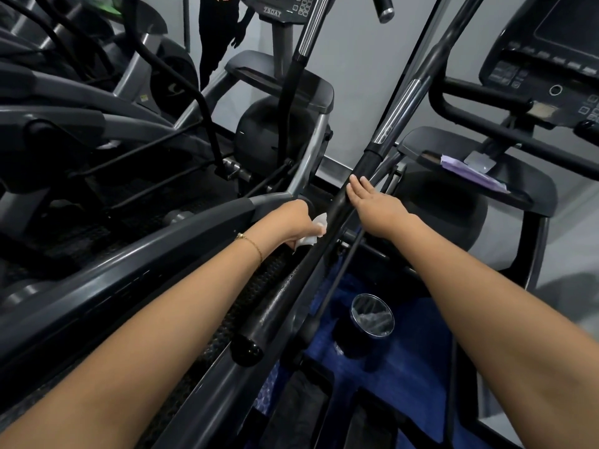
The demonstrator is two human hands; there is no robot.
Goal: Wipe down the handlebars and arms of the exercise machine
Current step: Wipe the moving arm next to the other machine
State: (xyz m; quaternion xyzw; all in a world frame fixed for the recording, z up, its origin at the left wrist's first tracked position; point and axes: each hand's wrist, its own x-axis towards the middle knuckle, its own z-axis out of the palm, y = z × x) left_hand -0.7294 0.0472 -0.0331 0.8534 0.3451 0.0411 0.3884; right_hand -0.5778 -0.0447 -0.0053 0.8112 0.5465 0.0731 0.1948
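Start from the long black handlebar (282, 296) that runs slantwise up the middle, capped end nearest you. To the right of that capped end a dark round bin (348, 343) stands on the blue floor (424, 358). It has a clear plastic liner (372, 314), and there is something pale and crumpled in the bottom, possibly used wipes; the view is too dim to be sure. Farther up and well to the right of the handlebar, the neighbouring machine's tray (531, 189) holds a flat purple sheet (470, 171) lying along its near edge.

Your left grip (296, 222) sits just to the left of the handlebar, about halfway along its black lower section. The arm is stretched forward with a thin gold bracelet (251, 243) at the wrist. The fingers are curled down round a bunched white wipe (312, 231), which pokes out on the side facing the handlebar and lies just beside it.

Your right grip (372, 202) reaches in from the right of the handlebar, a little higher up than the left. It is flat and holds nothing. The fingers (355, 186) are straight and together, laid against the bar just below its chrome section (400, 108).
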